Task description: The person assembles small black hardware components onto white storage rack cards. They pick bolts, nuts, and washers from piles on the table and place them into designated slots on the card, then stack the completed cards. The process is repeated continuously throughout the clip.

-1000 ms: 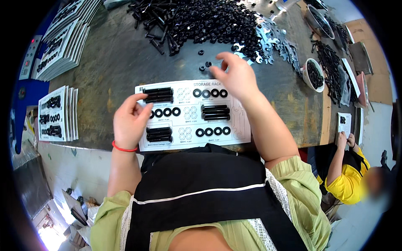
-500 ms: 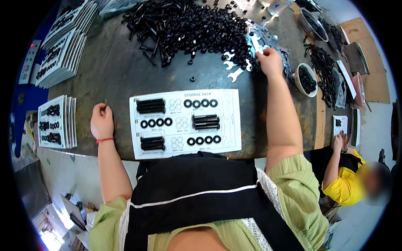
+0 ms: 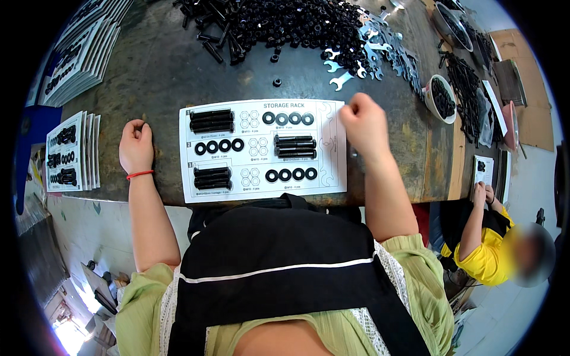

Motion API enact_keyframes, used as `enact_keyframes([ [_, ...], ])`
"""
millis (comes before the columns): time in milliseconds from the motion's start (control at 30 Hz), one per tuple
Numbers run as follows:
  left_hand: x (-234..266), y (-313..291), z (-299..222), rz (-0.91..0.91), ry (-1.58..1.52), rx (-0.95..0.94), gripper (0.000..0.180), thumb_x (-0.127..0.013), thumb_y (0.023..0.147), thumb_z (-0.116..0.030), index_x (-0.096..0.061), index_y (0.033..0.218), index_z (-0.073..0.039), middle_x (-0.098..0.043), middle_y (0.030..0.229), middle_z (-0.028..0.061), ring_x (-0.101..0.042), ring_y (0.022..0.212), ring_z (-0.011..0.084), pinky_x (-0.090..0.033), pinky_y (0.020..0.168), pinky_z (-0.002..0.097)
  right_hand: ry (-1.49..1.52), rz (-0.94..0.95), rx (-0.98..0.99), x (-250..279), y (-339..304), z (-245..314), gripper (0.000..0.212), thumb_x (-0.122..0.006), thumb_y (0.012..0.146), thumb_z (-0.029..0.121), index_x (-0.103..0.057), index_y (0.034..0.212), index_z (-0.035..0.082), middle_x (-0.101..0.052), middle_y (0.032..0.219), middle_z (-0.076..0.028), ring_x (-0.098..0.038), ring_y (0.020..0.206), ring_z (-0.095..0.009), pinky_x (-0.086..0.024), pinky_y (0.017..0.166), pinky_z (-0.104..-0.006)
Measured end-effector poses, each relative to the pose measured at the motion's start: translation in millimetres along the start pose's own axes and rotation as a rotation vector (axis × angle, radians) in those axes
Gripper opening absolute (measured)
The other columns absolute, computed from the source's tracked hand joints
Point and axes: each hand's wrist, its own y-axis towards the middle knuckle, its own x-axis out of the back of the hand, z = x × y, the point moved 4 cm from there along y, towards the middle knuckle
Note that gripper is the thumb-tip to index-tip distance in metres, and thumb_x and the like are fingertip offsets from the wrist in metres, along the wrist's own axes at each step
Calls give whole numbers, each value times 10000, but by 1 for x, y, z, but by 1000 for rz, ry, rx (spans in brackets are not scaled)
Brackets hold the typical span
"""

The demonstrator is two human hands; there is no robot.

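Note:
A white printed card [image 3: 244,105] lies on the workbench in front of me. Three groups of black bolts [image 3: 212,121] and rows of black rings [image 3: 288,118] sit on it. Nut outlines and wrench outlines near its right side are uncovered. My right hand [image 3: 366,126] is closed in a fist by the card's upper right edge; whatever its fingers hold is hidden. To the left of the card, my left hand [image 3: 136,148] rests at the bench with curled fingers, their inside hidden. Loose silver open-end wrenches [image 3: 341,80] lie beyond my right hand.
A large heap of black nuts and bolts [image 3: 285,26] covers the far bench [image 3: 160,71]. Stacked filled cards [image 3: 77,148] stand at left. At right are a white bowl of black parts [image 3: 440,99], loose bolts [image 3: 463,83] and a co-worker in yellow [image 3: 481,252].
My right hand has come back from the wrench pile toward me, to the card's right edge. The whole view has shifted slightly; my left hand stays beside the card.

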Motion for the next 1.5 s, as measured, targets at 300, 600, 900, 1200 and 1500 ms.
enact_keyframes([
  [300, -3, -10, -1, 44, -93, 15, 193, -669, 870, -256, -690, 971, -93, -528, 644, -6, -506, 597, 126, -419, 586, 301, -283, 94, 29, -16, -35, -8, 321, -714, 810, 324, -610, 860, 25, -643, 858, -159, -638, 799, -361, -515, 706, -448],
  [600, 2, -3, 6, 5, -85, -4, 170, -667, 872, -249, -694, 946, -98, -534, 643, -10, -508, 593, 120, -418, 581, 297, -274, 97, 21, -30, -47, 11, 266, -673, 825, 308, -615, 763, 56, -648, 813, -100, -640, 707, -313, -505, 634, -426],
  [900, 1, -3, -5, 15, -91, -21, 165, -663, 871, -233, -681, 927, -79, -528, 649, -8, -498, 593, 119, -417, 581, 294, -229, 84, 0, -27, -46, 7, 261, -680, 820, 292, -617, 772, 43, -649, 825, -123, -639, 724, -331, -509, 647, -438],
  [1200, 6, 1, -16, -25, -17, -8, 141, -658, 859, -251, -677, 904, -119, -520, 626, 3, -510, 576, 153, -426, 571, 325, -212, -260, 161, 27, 49, -40, 205, -663, 840, 164, -629, 1012, 58, -629, 1038, -153, -623, 927, -353, -515, 780, -449],
  [1500, 6, 7, -22, -29, -14, -27, 141, -658, 862, -225, -676, 901, -90, -521, 632, 0, -495, 579, 127, -415, 571, 305, -753, -241, 386, 35, 180, -70, 216, -577, 840, 151, -754, 963, 163, -683, 981, -68, -627, 1006, -284, -514, 835, -436],
])
